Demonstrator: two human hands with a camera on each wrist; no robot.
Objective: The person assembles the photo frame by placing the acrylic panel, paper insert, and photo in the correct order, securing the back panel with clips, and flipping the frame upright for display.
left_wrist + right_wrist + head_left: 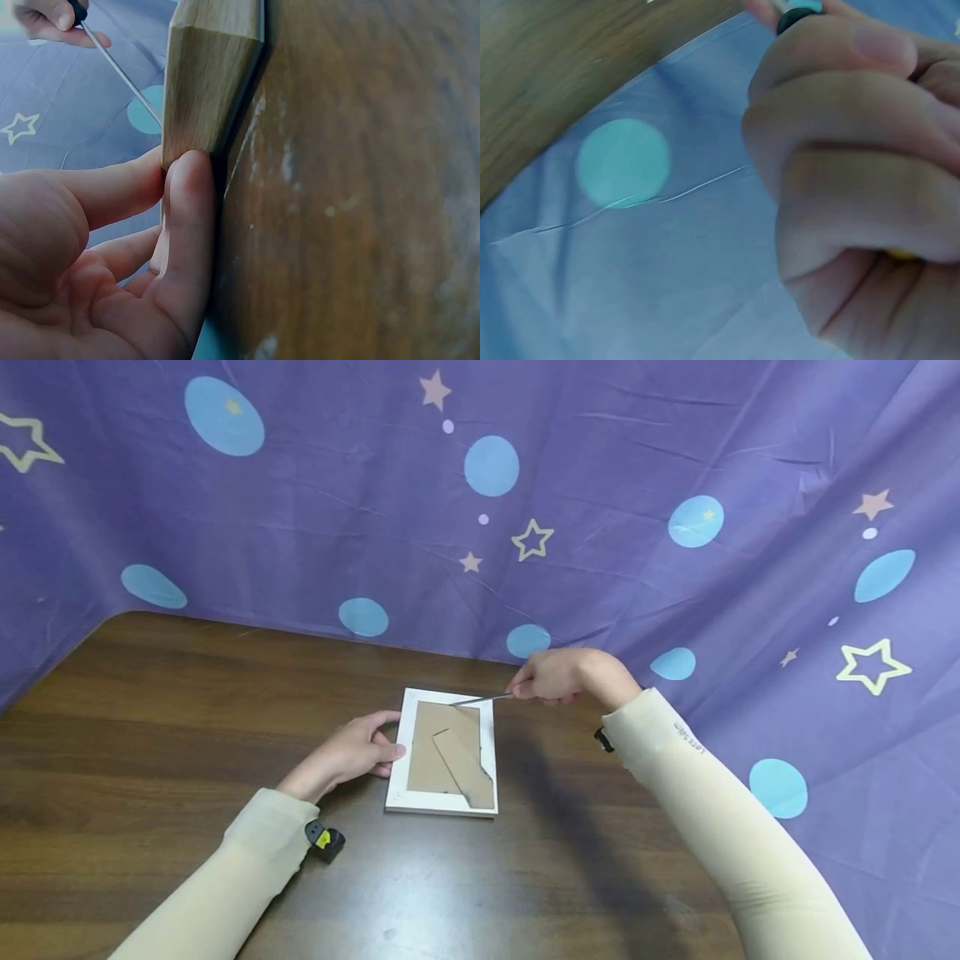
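A white-edged picture frame [396,783] lies face down on the wooden table, its brown backing board [431,760] and folded stand leg [459,756] showing. My left hand [358,746] grips the frame's left edge, the thumb at the top face. Seen close in the left wrist view, fingers [191,187] press against the wood-grain side [199,82]. Beyond the frame's upper right, my right hand [553,677] holds a screwdriver [483,698], its thin metal shaft angled down to the left. The tip is at the backing's top edge. Curled fingers [840,112] hide most of the handle.
The brown wooden table [187,710] spreads around the frame. A purple curtain [322,493] with stars and blue dots hangs right behind the table and along its right side. A dark camera [325,841] is strapped at the left wrist.
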